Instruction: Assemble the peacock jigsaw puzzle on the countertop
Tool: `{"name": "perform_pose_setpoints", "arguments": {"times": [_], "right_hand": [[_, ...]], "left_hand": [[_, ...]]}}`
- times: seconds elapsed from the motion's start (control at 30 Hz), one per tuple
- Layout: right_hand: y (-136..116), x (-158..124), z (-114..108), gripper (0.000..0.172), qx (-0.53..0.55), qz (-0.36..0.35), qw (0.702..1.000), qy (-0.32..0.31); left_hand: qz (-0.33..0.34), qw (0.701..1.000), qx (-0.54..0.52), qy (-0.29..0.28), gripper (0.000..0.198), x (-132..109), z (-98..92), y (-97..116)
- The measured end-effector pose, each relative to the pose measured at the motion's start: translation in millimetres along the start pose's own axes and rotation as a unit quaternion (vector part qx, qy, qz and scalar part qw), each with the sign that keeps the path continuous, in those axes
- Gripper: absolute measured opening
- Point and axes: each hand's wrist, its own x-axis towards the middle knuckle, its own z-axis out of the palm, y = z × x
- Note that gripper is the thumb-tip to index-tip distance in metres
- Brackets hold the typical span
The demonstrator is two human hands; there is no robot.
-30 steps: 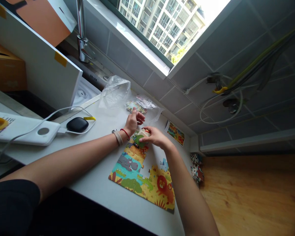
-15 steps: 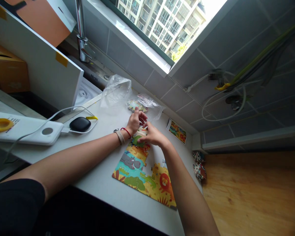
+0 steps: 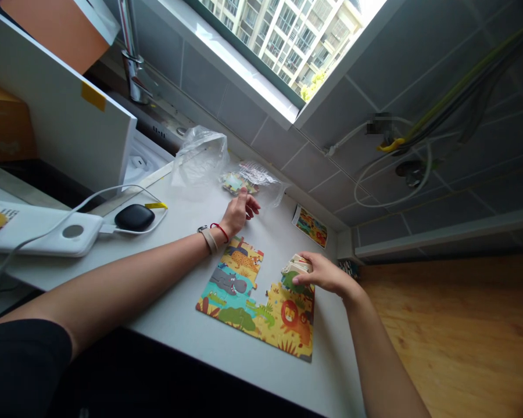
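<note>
On the white counter lies a partly joined jigsaw puzzle (image 3: 239, 284) with a hippo, crocodiles, a lion and a leopard. My right hand (image 3: 320, 273) grips a stack of puzzle pieces (image 3: 293, 267), a green one among them, over the puzzle's upper right part. Whether the stack touches the puzzle I cannot tell. My left hand (image 3: 239, 213) hovers above the puzzle's top left corner, fingers loosely curled and apart, with nothing in them. Just beyond it, a clear plastic bag (image 3: 261, 177) lies by more puzzle pieces (image 3: 237, 183).
A small picture card (image 3: 311, 226) lies near the tiled wall. Another crumpled plastic bag (image 3: 200, 157) sits at the back. To the left are a black case (image 3: 134, 217), a white power strip (image 3: 39, 229) with a cable, and a white panel (image 3: 82, 110).
My right hand has moved right, away from my left hand, carrying the stack of pieces. My left hand stays in about the same place, now apart from the stack.
</note>
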Motion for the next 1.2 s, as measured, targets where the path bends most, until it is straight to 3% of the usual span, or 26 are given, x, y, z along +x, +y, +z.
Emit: {"name": "perform_pose_setpoints", "arguments": {"times": [0.13, 0.27, 0.47, 0.63, 0.77, 0.97, 1.1, 1.2], "right_hand": [[30.4, -15.7, 15.0, 0.06, -0.061, 0.048, 0.997, 0.024], [33.5, -17.9, 21.9, 0.054, -0.132, 0.059, 0.989, 0.043], [26.2, -21.5, 18.3, 0.054, -0.155, 0.063, 0.985, 0.042], [28.3, -32.4, 19.7, 0.069, -0.134, 0.026, 0.988, 0.07], [29.2, -39.7, 21.5, 0.041, -0.194, -0.023, 0.979, 0.065], [26.4, -54.9, 22.7, 0.033, -0.212, -0.051, 0.973, 0.078], [32.7, -59.3, 17.3, 0.025, -0.126, -0.053, 0.986, 0.101], [43.5, -57.7, 11.8, 0.03, -0.031, -0.049, 0.991, 0.119]], "left_hand": [[0.015, 1.0, 0.025, -0.01, 0.089, -2.4, 1.1, -0.1], [0.031, 0.998, 0.04, -0.021, 0.088, -3.8, 1.6, -1.9], [0.035, 0.998, 0.051, -0.029, 0.087, -3.8, 1.0, -3.4], [0.037, 0.997, 0.068, -0.029, 0.088, -4.4, 1.6, -2.0], [0.029, 0.997, 0.072, -0.027, 0.088, -5.3, 2.4, 0.1], [0.032, 0.997, 0.065, -0.03, 0.087, -6.0, 3.3, 2.2], [0.041, 0.996, 0.077, -0.036, 0.088, -6.3, 3.0, 2.7], [0.047, 0.994, 0.088, -0.036, 0.089, -6.5, 2.3, 2.6]]}}
